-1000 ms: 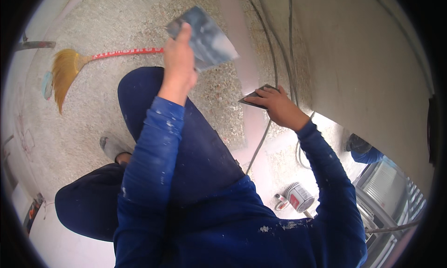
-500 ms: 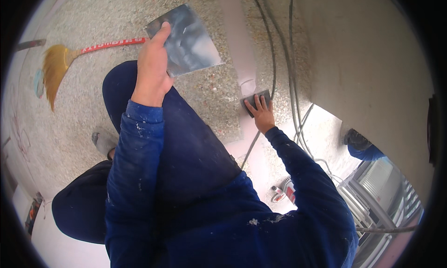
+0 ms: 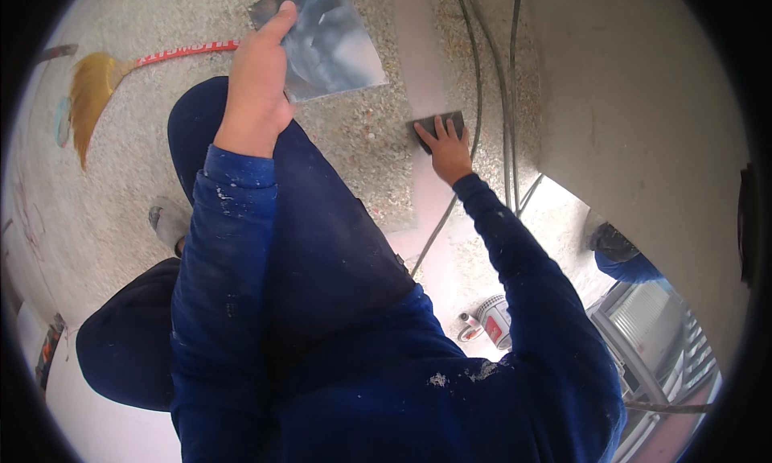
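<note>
My left hand (image 3: pixel 259 89) grips a thin, shiny metal plate (image 3: pixel 338 45) by its near left side, thumb on top. Pale smears show on the plate, held above the speckled floor. Farther right, my right hand (image 3: pixel 450 151) presses a dark rectangular scraper (image 3: pixel 429 125) down with fingers spread across its back. The scraper lies on a smooth pale pink strip (image 3: pixel 422 57) that runs along the floor. What is under the scraper is hidden.
Dark cables (image 3: pixel 478 69) run along the floor just right of my right hand. A broom (image 3: pixel 95 93) with a red handle lies at the far left. A white bucket (image 3: pixel 493 314) stands near my right elbow. Another person's blue sleeve (image 3: pixel 626 266) shows at right, beside a pale panel (image 3: pixel 635 101).
My right hand has slid the scraper forward along the pink strip, over where a pale patch showed. The view has shifted slightly; my left hand still holds the plate.
</note>
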The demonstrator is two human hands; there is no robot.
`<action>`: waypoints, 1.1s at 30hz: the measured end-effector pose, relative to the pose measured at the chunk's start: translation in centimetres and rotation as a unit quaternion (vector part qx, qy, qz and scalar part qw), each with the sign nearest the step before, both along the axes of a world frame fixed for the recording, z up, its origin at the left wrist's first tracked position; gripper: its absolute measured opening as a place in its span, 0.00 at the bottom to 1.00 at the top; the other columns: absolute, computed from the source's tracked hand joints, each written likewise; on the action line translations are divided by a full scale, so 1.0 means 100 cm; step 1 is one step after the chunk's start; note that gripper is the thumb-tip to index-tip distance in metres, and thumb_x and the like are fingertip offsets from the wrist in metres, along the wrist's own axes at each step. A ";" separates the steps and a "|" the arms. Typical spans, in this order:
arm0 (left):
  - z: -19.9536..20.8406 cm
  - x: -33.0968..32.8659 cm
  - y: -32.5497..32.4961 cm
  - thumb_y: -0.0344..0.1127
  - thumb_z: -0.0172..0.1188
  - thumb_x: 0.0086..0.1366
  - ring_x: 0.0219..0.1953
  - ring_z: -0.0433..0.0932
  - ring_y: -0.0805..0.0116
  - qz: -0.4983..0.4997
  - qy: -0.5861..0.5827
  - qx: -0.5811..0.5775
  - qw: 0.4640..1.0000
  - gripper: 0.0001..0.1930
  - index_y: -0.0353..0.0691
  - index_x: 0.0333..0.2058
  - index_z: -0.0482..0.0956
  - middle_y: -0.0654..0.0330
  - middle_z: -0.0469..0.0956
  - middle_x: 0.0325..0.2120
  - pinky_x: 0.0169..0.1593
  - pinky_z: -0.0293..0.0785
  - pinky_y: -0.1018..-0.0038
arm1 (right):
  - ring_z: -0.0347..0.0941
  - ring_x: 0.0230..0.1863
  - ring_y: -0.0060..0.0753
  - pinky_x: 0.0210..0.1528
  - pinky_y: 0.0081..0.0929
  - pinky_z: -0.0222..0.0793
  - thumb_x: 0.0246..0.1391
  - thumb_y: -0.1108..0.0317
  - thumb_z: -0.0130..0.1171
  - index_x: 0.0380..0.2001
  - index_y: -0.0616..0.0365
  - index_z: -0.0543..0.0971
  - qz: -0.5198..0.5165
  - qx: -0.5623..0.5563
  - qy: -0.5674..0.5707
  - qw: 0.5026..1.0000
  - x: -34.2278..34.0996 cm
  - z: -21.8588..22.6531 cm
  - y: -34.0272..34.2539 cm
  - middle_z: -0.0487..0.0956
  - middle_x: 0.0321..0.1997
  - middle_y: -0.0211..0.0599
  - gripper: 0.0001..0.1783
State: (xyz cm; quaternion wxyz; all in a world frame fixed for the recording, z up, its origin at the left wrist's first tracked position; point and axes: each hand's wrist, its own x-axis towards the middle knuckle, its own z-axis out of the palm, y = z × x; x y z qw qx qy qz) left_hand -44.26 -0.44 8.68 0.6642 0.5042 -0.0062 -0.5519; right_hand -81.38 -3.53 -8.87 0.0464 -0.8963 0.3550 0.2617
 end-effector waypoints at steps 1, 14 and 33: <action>0.001 0.000 0.000 0.41 0.58 0.72 0.44 0.84 0.65 0.012 -0.003 0.006 1.000 0.16 0.36 0.51 0.77 0.57 0.82 0.45 0.49 0.82 0.65 | 0.57 0.73 0.61 0.70 0.70 0.48 0.56 0.72 0.55 0.74 0.26 0.56 -0.003 0.004 -0.007 1.000 -0.012 0.000 0.015 0.60 0.75 0.51 0.44; -0.007 -0.001 -0.012 0.40 0.57 0.73 0.46 0.84 0.63 -0.036 0.021 -0.004 0.999 0.17 0.34 0.52 0.75 0.56 0.82 0.47 0.49 0.83 0.65 | 0.52 0.75 0.65 0.72 0.68 0.45 0.58 0.70 0.54 0.73 0.27 0.57 -0.040 0.097 0.020 0.994 -0.106 0.009 0.143 0.55 0.76 0.54 0.42; 0.003 -0.005 0.003 0.38 0.53 0.74 0.43 0.84 0.63 0.004 0.033 -0.055 0.998 0.14 0.34 0.51 0.76 0.55 0.82 0.43 0.48 0.82 0.68 | 0.57 0.73 0.61 0.69 0.73 0.48 0.60 0.70 0.53 0.72 0.25 0.60 -0.007 -0.034 -0.044 0.998 0.022 -0.008 -0.036 0.61 0.74 0.50 0.39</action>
